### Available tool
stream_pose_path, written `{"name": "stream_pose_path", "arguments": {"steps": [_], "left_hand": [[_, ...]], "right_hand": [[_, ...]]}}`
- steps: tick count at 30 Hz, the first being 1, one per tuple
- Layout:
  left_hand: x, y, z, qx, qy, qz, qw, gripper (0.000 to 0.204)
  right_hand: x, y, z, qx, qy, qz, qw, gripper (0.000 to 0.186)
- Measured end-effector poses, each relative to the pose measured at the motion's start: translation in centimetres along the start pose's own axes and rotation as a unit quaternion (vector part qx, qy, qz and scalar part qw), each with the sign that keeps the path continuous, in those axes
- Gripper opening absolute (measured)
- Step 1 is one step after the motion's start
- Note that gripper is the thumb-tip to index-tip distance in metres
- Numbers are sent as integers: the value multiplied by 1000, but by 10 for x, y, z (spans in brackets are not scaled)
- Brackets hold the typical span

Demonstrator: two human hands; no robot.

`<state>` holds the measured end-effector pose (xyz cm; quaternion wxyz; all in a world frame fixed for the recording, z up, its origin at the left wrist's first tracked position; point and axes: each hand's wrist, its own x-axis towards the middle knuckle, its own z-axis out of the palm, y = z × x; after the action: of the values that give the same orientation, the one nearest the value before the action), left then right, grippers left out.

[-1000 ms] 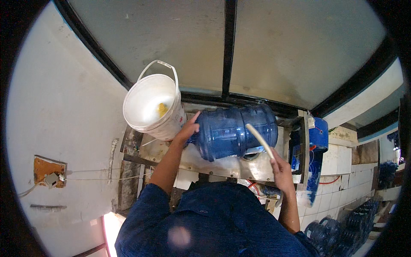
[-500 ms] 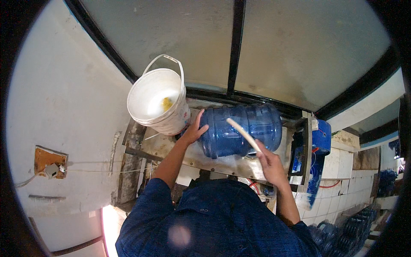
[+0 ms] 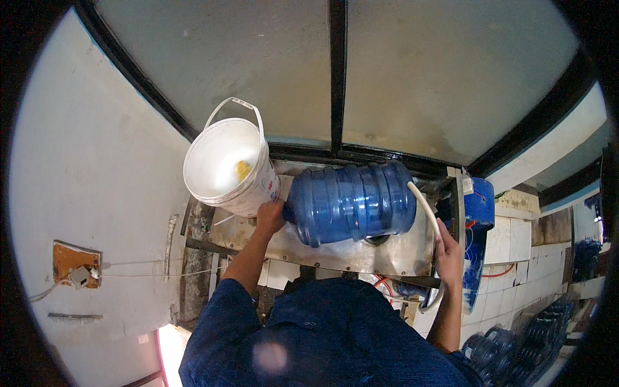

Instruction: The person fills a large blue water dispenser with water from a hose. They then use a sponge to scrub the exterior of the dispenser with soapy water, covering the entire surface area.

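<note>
Hose (image 3: 426, 205) farther right; bottle (image 3: 354, 203) crosswise, neck (image 3: 289, 212) left

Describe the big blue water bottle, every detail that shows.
The water bottle is large, blue and see-through, plastic by its look, with a rounded shoulder and raised ribs circling its glossy body. It lies on its side on the metal counter, neck to the left, base to the right. The left hand grips it at the neck. The pale hose ends at its base end; contact there is unclear. Whether it holds any water, I can't tell.
</note>
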<state>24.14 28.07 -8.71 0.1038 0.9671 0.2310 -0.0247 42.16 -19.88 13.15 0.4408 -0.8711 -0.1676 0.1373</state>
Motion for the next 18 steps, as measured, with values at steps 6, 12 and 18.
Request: {"name": "stream_pose_path", "arguments": {"steps": [6,12,18], "left_hand": [[19,13,-37,-296,-28,-28,954,62],[50,99,-49,-348,95,-174,916,63],[45,87,-43,-336,171,-19,926,64]], "right_hand": [[-14,-38,30,21,-120,26,992,42],[-11,-68,74,-5,-257,-53,965,47],[-10,-92,79,44,-303,-85,948,46]]}}
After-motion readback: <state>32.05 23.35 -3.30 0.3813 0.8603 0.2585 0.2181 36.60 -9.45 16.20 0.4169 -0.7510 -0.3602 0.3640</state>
